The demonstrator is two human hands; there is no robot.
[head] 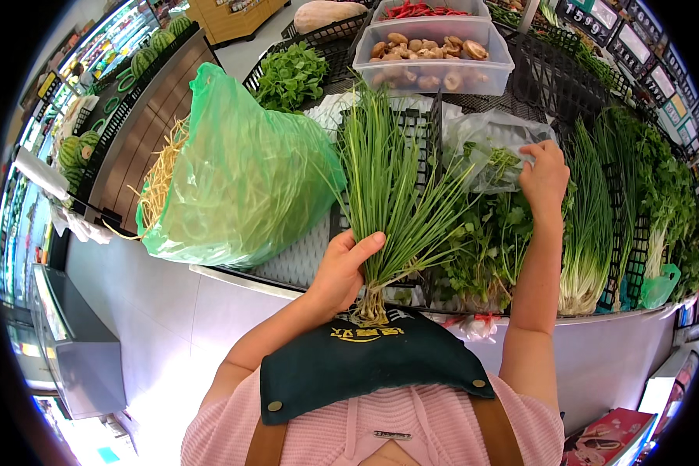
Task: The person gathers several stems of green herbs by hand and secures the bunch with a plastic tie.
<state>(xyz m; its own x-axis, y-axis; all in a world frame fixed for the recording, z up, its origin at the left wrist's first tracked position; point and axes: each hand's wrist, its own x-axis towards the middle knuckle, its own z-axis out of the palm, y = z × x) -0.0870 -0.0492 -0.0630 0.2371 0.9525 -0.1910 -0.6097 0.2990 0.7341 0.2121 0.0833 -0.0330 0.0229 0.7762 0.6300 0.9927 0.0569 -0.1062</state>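
Observation:
My left hand (341, 274) grips a bunch of thin spring onions (378, 175) just above its pale roots, close to my dark apron (373, 361). The leaves fan upward over a black plastic crate (416, 137). To the right, my right hand (544, 172) pinches the edge of a clear plastic bag (472, 131). A few green sprigs (501, 162) show in that bag, which rests above leafy coriander (480, 250). Left of the bunch lies a large green plastic bag (250, 192), packed with long stalks; straw-coloured roots (166, 166) stick out of its left end.
Behind are plastic tubs of mushrooms (419, 49) and red chillies (416, 10), beside a bunch of leafy greens (291, 76). More spring onions (585, 239) and celery-like greens (664, 186) line the right. Watermelons (81, 148) sit on a far-left stand. The display's pale front edge (250, 282) curves before me.

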